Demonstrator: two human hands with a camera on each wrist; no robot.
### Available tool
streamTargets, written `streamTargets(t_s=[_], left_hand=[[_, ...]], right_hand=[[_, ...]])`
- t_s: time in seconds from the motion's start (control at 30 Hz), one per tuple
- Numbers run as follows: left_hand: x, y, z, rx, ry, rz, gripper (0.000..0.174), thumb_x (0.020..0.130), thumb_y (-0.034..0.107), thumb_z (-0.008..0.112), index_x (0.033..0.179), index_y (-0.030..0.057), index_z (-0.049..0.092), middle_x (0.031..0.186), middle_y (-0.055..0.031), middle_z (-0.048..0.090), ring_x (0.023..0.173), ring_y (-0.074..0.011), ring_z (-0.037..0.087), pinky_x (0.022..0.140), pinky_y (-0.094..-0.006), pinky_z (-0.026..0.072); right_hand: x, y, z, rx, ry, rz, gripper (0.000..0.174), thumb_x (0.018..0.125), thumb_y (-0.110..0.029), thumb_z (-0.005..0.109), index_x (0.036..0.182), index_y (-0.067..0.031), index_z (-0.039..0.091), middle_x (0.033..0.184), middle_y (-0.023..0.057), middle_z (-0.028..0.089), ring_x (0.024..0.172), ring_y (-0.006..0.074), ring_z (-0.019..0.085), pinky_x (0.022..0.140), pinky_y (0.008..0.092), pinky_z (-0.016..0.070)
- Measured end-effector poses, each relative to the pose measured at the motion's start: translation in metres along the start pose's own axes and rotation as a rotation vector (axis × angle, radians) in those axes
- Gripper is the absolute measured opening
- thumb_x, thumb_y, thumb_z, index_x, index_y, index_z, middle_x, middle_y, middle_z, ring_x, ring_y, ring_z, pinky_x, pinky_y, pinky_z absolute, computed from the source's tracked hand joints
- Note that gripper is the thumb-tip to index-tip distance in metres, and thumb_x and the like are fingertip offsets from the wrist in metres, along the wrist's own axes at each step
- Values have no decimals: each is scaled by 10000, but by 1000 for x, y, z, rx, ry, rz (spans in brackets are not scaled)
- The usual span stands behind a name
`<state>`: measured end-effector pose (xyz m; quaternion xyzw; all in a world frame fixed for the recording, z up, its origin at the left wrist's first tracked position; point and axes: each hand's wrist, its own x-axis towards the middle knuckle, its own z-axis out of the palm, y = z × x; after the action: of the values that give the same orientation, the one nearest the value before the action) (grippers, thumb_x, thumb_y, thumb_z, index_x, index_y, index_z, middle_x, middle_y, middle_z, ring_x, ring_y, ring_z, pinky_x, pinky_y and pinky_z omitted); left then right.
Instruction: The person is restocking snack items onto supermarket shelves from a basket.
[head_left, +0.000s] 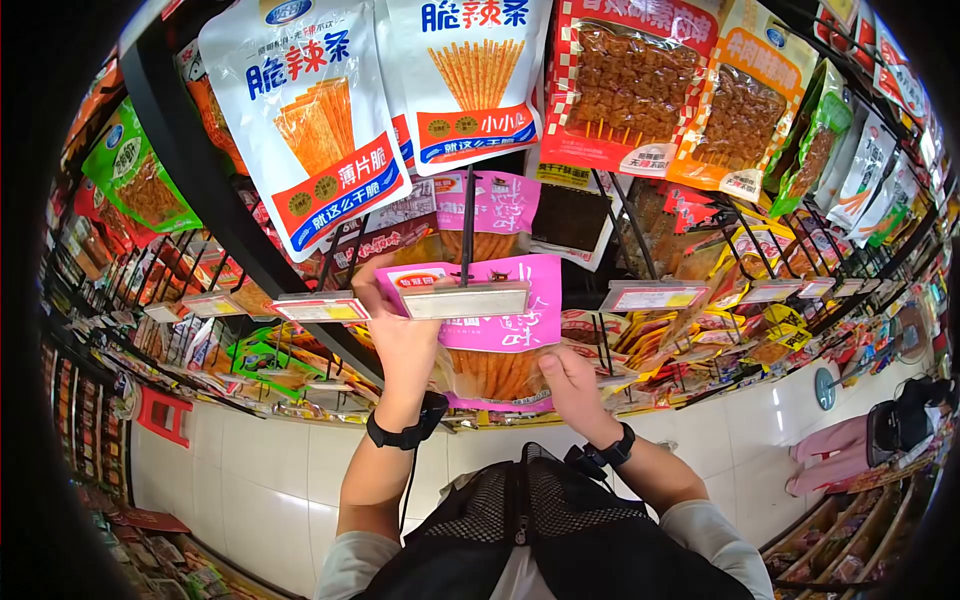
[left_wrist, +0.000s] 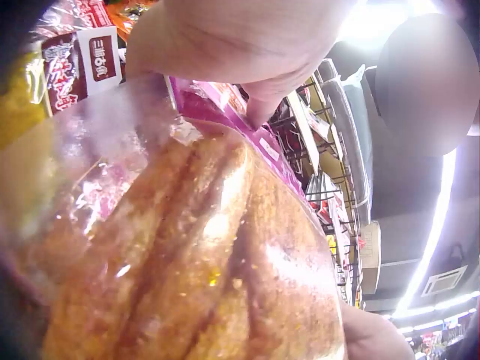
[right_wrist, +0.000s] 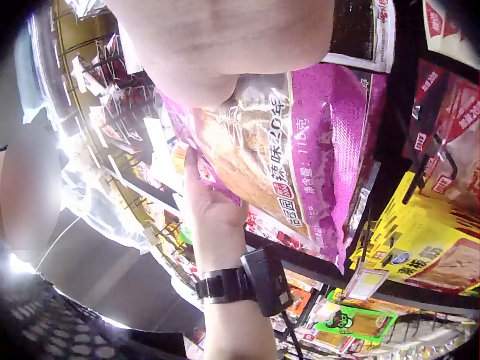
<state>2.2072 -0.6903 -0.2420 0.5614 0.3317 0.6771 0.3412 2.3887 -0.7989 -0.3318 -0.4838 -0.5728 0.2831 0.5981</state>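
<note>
A purple snack bag (head_left: 500, 335) with a clear window over orange-brown strips is between the two hands at the rack. My left hand (head_left: 403, 335) grips its upper left edge, beside a hook's price tag (head_left: 465, 300) that overlaps the bag. At the lower right edge, my right hand (head_left: 577, 390) pinches the bag with the thumb on the front; its other fingers are hidden behind. The strips (left_wrist: 225, 247) fill the left wrist view, under the left hand (left_wrist: 232, 45). The purple back (right_wrist: 334, 150) shows in the right wrist view. A matching bag (head_left: 490, 205) hangs behind.
White snack bags (head_left: 305, 120) and a red bag (head_left: 625, 80) hang above on the rack. Metal hooks with price tags (head_left: 655, 296) stick out on both sides. Tiled floor (head_left: 270, 460) lies below, and another person's pink trousers (head_left: 835, 455) show at the right.
</note>
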Motion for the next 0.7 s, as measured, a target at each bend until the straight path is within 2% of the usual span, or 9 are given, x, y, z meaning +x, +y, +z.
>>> streamTargets(t_s=[0.17, 0.2, 0.3, 0.33, 0.43, 0.53, 0.63, 0.7], left_hand=[[3, -5, 2, 206, -15, 162, 865, 677, 20, 829, 1391, 77, 344, 1171, -84, 479, 991, -151, 555, 860, -299, 484], [-1, 5, 5, 101, -44, 41, 900, 643, 37, 837, 1401, 81, 354, 1145, -76, 482, 962, -146, 536, 851, -291, 464], [-5, -1, 6, 173, -112, 95, 852, 637, 51, 836, 1371, 84, 403, 1113, -72, 477, 952, -146, 520, 836, -282, 451], [-4, -8, 7, 193, -103, 151, 778, 636, 43, 821, 1323, 80, 459, 1102, -70, 483, 957, -147, 526, 831, -291, 456], [-1, -21, 5, 181, -105, 201, 697, 645, 39, 808, 1271, 71, 503, 1108, -70, 490, 956, -143, 528, 825, -296, 461], [1, -17, 4, 196, -120, 206, 655, 643, 37, 807, 1234, 60, 525, 1102, -64, 508, 929, -138, 542, 832, -284, 459], [-2, -10, 2, 72, -173, -14, 603, 671, 29, 793, 1215, 56, 536, 1052, -51, 542, 905, -128, 555, 842, -272, 460], [-8, -8, -4, -33, -208, -57, 503, 744, 20, 758, 1200, 44, 545, 1033, -42, 577, 918, -117, 565, 857, -265, 458]], right_hand=[[-3, 1, 0, 72, 12, 45, 279, 1037, -232, 520, 920, 15, 573, 797, 25, 566, 723, 87, 516, 670, 256, 443], [-4, 3, -3, 97, 7, 69, 279, 1039, -234, 517, 923, 14, 574, 801, 21, 568, 728, 83, 519, 671, 251, 443], [-6, 7, -8, 60, 17, 89, 281, 1043, -236, 507, 930, 12, 577, 812, 14, 575, 735, 75, 529, 677, 241, 446], [-6, 2, -8, 100, 23, 99, 279, 1043, -234, 505, 938, 14, 577, 811, 13, 575, 736, 72, 536, 679, 241, 449], [-5, 2, -9, -4, 45, 25, 276, 1042, -232, 507, 936, 13, 575, 807, 12, 575, 729, 73, 536, 677, 244, 452], [-7, -1, -10, 94, 17, 99, 272, 1039, -229, 513, 931, 12, 577, 807, 16, 579, 731, 80, 539, 680, 251, 454], [-10, 7, -13, 28, 17, 72, 271, 1035, -225, 520, 920, 13, 577, 803, 24, 581, 737, 88, 537, 681, 254, 453], [-14, 12, -18, -13, 12, 69, 277, 1034, -231, 520, 913, 12, 574, 799, 25, 573, 738, 89, 527, 679, 256, 450]])
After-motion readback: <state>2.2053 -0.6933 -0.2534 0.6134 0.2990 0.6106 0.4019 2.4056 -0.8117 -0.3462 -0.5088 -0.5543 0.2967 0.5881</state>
